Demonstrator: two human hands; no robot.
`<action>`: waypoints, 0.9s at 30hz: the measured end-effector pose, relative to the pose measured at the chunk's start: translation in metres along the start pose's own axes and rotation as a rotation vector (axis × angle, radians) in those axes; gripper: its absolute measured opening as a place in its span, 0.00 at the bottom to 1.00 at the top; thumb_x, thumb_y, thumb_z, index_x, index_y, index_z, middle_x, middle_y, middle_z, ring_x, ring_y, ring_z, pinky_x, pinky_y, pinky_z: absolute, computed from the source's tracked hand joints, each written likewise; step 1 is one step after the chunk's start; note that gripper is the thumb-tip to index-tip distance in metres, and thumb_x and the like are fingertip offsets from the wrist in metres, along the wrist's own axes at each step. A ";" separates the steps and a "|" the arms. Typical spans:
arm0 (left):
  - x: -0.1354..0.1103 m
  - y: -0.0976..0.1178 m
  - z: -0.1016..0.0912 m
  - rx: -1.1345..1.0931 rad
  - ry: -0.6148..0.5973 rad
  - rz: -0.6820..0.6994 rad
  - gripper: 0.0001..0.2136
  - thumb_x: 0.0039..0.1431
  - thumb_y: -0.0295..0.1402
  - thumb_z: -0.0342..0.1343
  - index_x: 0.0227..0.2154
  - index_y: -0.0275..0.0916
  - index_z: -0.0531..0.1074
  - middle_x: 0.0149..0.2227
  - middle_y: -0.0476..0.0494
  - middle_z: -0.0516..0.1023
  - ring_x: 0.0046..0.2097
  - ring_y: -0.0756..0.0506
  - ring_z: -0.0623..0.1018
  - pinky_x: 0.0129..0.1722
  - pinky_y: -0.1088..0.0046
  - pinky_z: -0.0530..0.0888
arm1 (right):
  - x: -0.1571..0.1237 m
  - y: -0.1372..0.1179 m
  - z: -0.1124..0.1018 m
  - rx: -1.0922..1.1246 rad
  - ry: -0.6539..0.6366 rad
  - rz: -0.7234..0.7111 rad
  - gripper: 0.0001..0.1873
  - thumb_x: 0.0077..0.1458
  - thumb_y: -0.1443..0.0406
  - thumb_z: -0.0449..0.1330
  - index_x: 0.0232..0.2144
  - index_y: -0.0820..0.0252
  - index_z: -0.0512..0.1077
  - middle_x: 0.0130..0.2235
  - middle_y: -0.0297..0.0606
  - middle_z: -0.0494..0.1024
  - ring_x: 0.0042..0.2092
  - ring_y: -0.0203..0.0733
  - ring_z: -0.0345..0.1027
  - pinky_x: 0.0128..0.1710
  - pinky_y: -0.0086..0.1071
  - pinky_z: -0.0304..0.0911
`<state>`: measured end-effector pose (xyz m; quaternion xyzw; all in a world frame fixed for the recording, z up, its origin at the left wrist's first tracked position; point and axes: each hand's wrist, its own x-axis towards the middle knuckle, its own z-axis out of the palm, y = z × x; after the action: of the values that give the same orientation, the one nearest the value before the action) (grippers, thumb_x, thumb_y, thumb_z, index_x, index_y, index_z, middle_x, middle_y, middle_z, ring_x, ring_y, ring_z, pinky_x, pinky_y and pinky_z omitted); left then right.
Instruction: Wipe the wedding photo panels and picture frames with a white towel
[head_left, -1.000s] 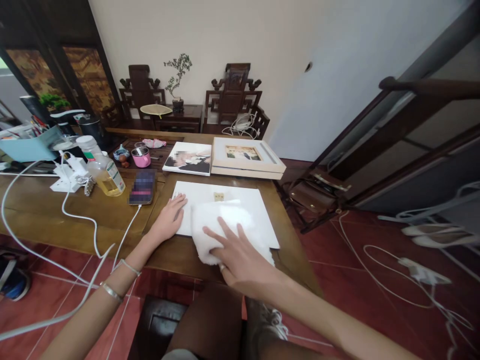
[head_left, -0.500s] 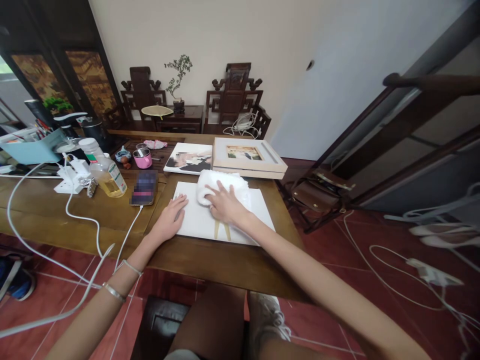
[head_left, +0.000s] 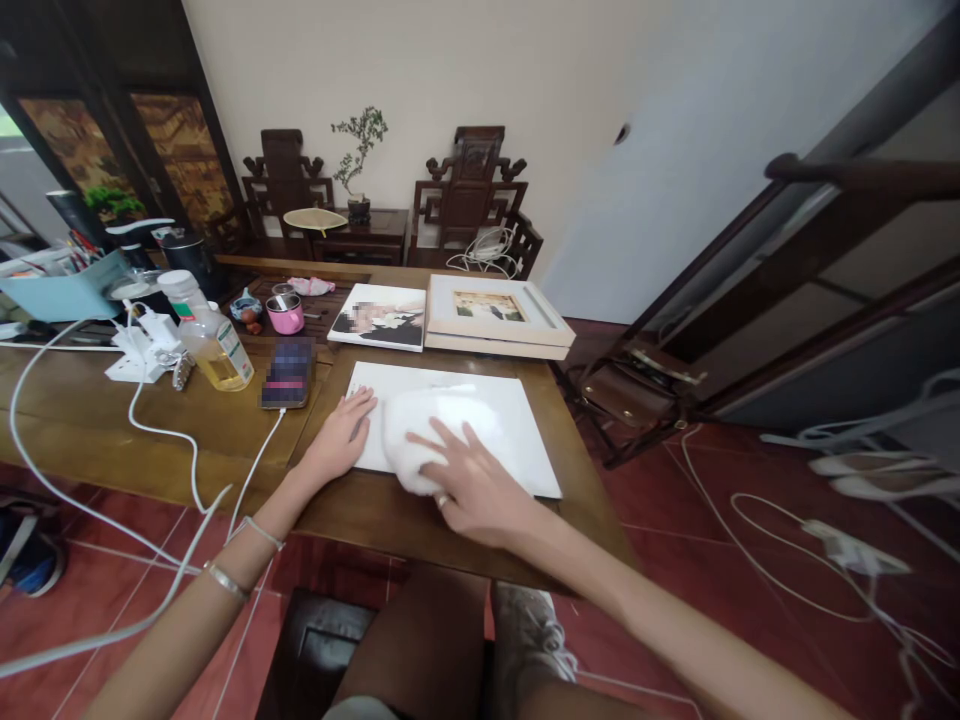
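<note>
A flat white panel (head_left: 517, 430) lies on the wooden table (head_left: 315, 540) in front of me. My left hand (head_left: 341, 430) rests with its fingers stretched out on the panel's left edge and the wood beside it. On the panel, my right hand (head_left: 480, 490) grips a bunched white cloth (head_left: 412, 430), fingers spread over it and pressing down. The cloth hangs slightly over the panel's near edge and hides its middle part. A ring shows on my right hand, and two bracelets (head_left: 225, 580) circle my left wrist.
Behind the panel lie a photo print (head_left: 379, 318) and a boxed frame (head_left: 499, 320). At left are a phone (head_left: 287, 372) on a cable, a bottle (head_left: 217, 345), a power strip (head_left: 142, 355) and a pink cup (head_left: 285, 315). A bag (head_left: 630, 395) hangs at right.
My right hand has drawn the cloth toward me, from the panel's upper middle to its near edge. The tan marks seen earlier on the panel are now hidden. My left hand stays in place.
</note>
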<state>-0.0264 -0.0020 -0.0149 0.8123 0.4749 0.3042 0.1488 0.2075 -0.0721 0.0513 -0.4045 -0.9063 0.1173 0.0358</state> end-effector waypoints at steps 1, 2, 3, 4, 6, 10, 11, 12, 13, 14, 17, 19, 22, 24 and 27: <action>0.000 -0.001 0.000 -0.004 0.001 -0.001 0.19 0.62 0.31 0.43 0.54 0.36 0.68 0.61 0.35 0.66 0.64 0.41 0.62 0.64 0.51 0.56 | 0.008 0.008 -0.001 -0.016 0.026 0.034 0.24 0.47 0.72 0.51 0.47 0.60 0.74 0.65 0.38 0.57 0.67 0.61 0.37 0.61 0.64 0.38; 0.000 -0.001 0.001 -0.008 0.001 -0.002 0.19 0.62 0.31 0.43 0.54 0.36 0.68 0.61 0.35 0.66 0.64 0.41 0.61 0.64 0.52 0.56 | 0.018 0.016 -0.003 -0.035 0.047 0.065 0.23 0.48 0.72 0.51 0.47 0.61 0.73 0.65 0.40 0.57 0.67 0.62 0.38 0.61 0.64 0.40; 0.000 -0.001 0.001 -0.011 0.001 -0.004 0.19 0.62 0.31 0.43 0.54 0.36 0.68 0.61 0.35 0.65 0.64 0.41 0.61 0.64 0.52 0.56 | 0.028 0.023 -0.005 -0.054 0.064 0.094 0.23 0.50 0.71 0.50 0.48 0.61 0.73 0.65 0.41 0.57 0.67 0.63 0.38 0.60 0.64 0.41; 0.000 0.000 0.000 -0.017 0.000 -0.007 0.19 0.63 0.32 0.43 0.54 0.36 0.68 0.61 0.35 0.66 0.64 0.41 0.61 0.64 0.52 0.56 | 0.040 0.029 -0.007 -0.071 0.074 0.122 0.23 0.51 0.71 0.50 0.49 0.62 0.72 0.65 0.42 0.57 0.66 0.63 0.39 0.59 0.65 0.42; 0.000 0.003 -0.001 -0.042 0.007 -0.023 0.20 0.64 0.34 0.42 0.54 0.35 0.68 0.60 0.34 0.66 0.64 0.40 0.62 0.64 0.53 0.55 | 0.064 0.035 -0.008 -0.105 0.079 0.171 0.24 0.53 0.70 0.49 0.52 0.63 0.70 0.66 0.44 0.56 0.66 0.65 0.39 0.57 0.67 0.43; 0.000 0.011 -0.008 -0.155 0.106 -0.054 0.23 0.66 0.40 0.40 0.60 0.34 0.62 0.63 0.37 0.61 0.66 0.42 0.57 0.66 0.58 0.53 | 0.092 0.025 -0.003 -0.176 0.061 0.117 0.27 0.54 0.68 0.49 0.56 0.62 0.67 0.67 0.44 0.52 0.66 0.69 0.35 0.56 0.72 0.39; 0.000 0.013 -0.009 -0.181 0.140 -0.058 0.24 0.67 0.41 0.38 0.61 0.35 0.59 0.65 0.38 0.58 0.67 0.43 0.56 0.66 0.59 0.52 | 0.093 0.017 -0.001 -0.180 0.053 0.053 0.26 0.54 0.68 0.50 0.56 0.61 0.67 0.67 0.43 0.51 0.66 0.69 0.34 0.57 0.71 0.38; -0.001 0.015 -0.011 -0.201 0.173 -0.063 0.25 0.67 0.42 0.37 0.62 0.36 0.57 0.66 0.40 0.56 0.67 0.43 0.54 0.66 0.60 0.51 | 0.089 0.009 0.001 -0.176 0.042 -0.020 0.26 0.53 0.69 0.50 0.55 0.61 0.68 0.67 0.43 0.51 0.66 0.69 0.34 0.57 0.71 0.37; -0.001 0.016 -0.013 -0.216 0.204 -0.070 0.26 0.67 0.43 0.36 0.63 0.37 0.55 0.66 0.41 0.55 0.67 0.44 0.54 0.66 0.61 0.51 | 0.083 0.000 0.002 -0.165 0.027 -0.093 0.25 0.53 0.69 0.50 0.53 0.61 0.70 0.67 0.42 0.51 0.67 0.69 0.34 0.58 0.70 0.37; -0.001 0.017 -0.014 -0.224 0.226 -0.076 0.26 0.68 0.44 0.34 0.63 0.37 0.55 0.66 0.43 0.55 0.67 0.45 0.53 0.67 0.61 0.51 | 0.075 -0.009 0.003 -0.151 0.013 -0.161 0.24 0.52 0.69 0.50 0.52 0.61 0.71 0.67 0.42 0.52 0.67 0.68 0.34 0.58 0.70 0.37; -0.002 0.019 -0.015 -0.219 0.226 -0.084 0.26 0.68 0.44 0.31 0.61 0.38 0.60 0.65 0.44 0.58 0.67 0.45 0.54 0.66 0.61 0.52 | 0.042 -0.033 -0.001 -0.102 -0.034 -0.280 0.22 0.51 0.69 0.52 0.48 0.60 0.74 0.66 0.42 0.56 0.66 0.67 0.38 0.59 0.67 0.39; -0.002 0.020 -0.014 -0.198 0.178 -0.072 0.26 0.68 0.44 0.32 0.59 0.37 0.64 0.64 0.42 0.60 0.67 0.44 0.55 0.66 0.61 0.54 | 0.022 -0.040 -0.006 -0.075 -0.071 -0.254 0.21 0.51 0.68 0.53 0.47 0.60 0.74 0.64 0.44 0.60 0.66 0.66 0.41 0.60 0.65 0.40; -0.003 0.020 -0.009 -0.149 0.103 -0.058 0.24 0.67 0.42 0.37 0.57 0.34 0.66 0.62 0.37 0.63 0.65 0.43 0.60 0.65 0.57 0.56 | 0.008 -0.031 -0.014 -0.065 -0.107 -0.096 0.20 0.51 0.68 0.54 0.46 0.61 0.74 0.61 0.46 0.65 0.65 0.64 0.45 0.61 0.63 0.37; -0.003 0.018 -0.006 -0.107 0.059 -0.060 0.23 0.67 0.40 0.39 0.56 0.33 0.67 0.60 0.35 0.66 0.64 0.41 0.62 0.64 0.54 0.56 | 0.011 -0.014 -0.018 -0.080 -0.081 0.017 0.21 0.51 0.69 0.54 0.48 0.62 0.73 0.60 0.48 0.66 0.65 0.62 0.46 0.63 0.60 0.36; -0.003 0.013 -0.002 -0.046 0.019 -0.041 0.20 0.65 0.37 0.43 0.54 0.34 0.70 0.59 0.35 0.68 0.62 0.40 0.65 0.64 0.51 0.56 | 0.033 0.017 -0.022 -0.088 -0.019 0.114 0.22 0.53 0.70 0.51 0.50 0.65 0.71 0.57 0.52 0.70 0.65 0.61 0.45 0.61 0.60 0.41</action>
<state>-0.0193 -0.0110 -0.0074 0.7959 0.4855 0.3198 0.1692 0.2010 -0.0324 0.0671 -0.4555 -0.8864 0.0831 0.0024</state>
